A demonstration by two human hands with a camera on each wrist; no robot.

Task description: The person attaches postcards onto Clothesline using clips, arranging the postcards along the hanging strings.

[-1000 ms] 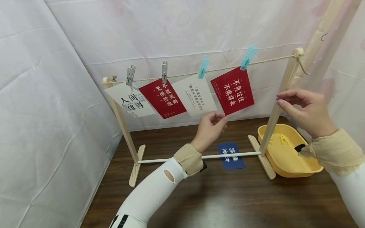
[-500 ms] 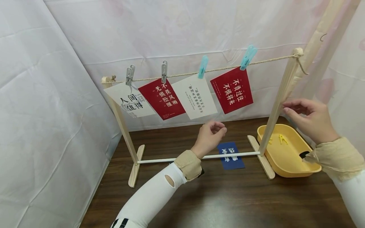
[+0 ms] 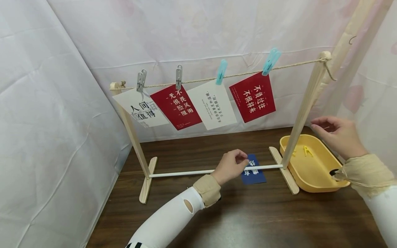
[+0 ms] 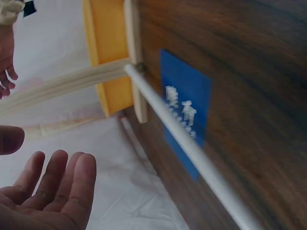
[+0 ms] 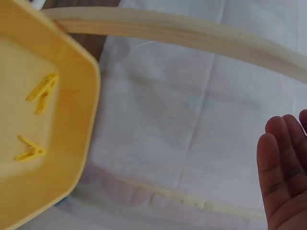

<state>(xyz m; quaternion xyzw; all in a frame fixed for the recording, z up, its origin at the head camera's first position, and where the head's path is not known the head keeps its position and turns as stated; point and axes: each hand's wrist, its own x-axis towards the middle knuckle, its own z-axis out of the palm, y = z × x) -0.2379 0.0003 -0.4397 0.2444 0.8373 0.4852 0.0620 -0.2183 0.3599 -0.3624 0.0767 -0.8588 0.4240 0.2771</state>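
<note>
My left hand (image 3: 230, 166) is over the table by the blue card (image 3: 255, 178), its thumb apart from loosely bent fingers (image 4: 82, 184) and nothing held. It hides part of that card, which lies flat on the table under the rack's white rod (image 3: 183, 173). Off to the right, my right hand (image 3: 342, 136) hovers above the back of the yellow tray (image 3: 333, 184), also holding nothing. Two yellow clothespins (image 5: 43, 93) lie in the tray.
A rope (image 3: 297, 64) spans two wooden posts (image 3: 302, 113). From it hang a white card (image 3: 145, 112) and a red card (image 3: 178, 112) on grey clothespins, then another white card (image 3: 214, 106) and red card (image 3: 257, 100) on light blue ones. White cloth (image 3: 198, 31) stands behind.
My left hand has let go of the hanging cards' lower edges and come down to the blue card. My right hand has shifted right and down, away from the post.
</note>
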